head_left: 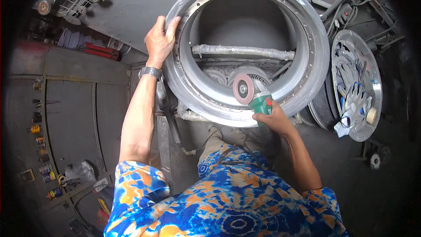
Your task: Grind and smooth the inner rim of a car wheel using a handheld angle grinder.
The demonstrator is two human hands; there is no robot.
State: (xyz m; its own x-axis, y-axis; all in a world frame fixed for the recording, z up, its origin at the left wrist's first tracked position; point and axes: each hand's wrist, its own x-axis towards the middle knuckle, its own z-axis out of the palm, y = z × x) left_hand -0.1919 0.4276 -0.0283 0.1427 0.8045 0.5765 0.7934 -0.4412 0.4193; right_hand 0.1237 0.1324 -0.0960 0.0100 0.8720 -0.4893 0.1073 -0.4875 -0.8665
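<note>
One grinder (pixel 262 102), long axis fore-and-aft, disc (pixel 243 89) foremost

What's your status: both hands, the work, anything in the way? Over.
Left hand on ring, upper left. Right hand holding grinder. Disc over ring's near side, contact unclear. Bar visible through ring, apart from disc.

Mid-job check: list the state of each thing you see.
Metal ring, open-centred
Left hand, touching the ring's upper-left edge
Green grinder, held; running or not unclear
Right hand, closed around the grinder
Metal dish, loaded
Blue-and-white glove, lying in the dish, unworn
Watch, strapped on the left wrist
</note>
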